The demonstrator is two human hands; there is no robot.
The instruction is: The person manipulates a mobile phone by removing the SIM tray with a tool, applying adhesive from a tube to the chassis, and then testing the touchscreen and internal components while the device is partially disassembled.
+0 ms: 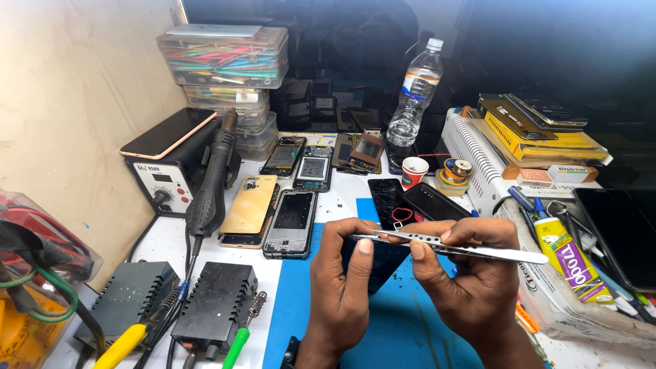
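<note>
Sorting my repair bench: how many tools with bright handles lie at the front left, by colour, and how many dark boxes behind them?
Yellow-handled tool: 1
Green-handled tool: 1
Dark boxes: 2
Total: 4

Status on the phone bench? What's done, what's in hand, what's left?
Done: several phones lie opened with backs off, such as the grey bare phone frame beside the gold back cover.
In hand: the left hand and right hand pinch long silver metal tweezers over a dark phone on the blue mat.
Left: that phone appears unfinished; how far is unclear. The opened phones remain unassembled.
</note>
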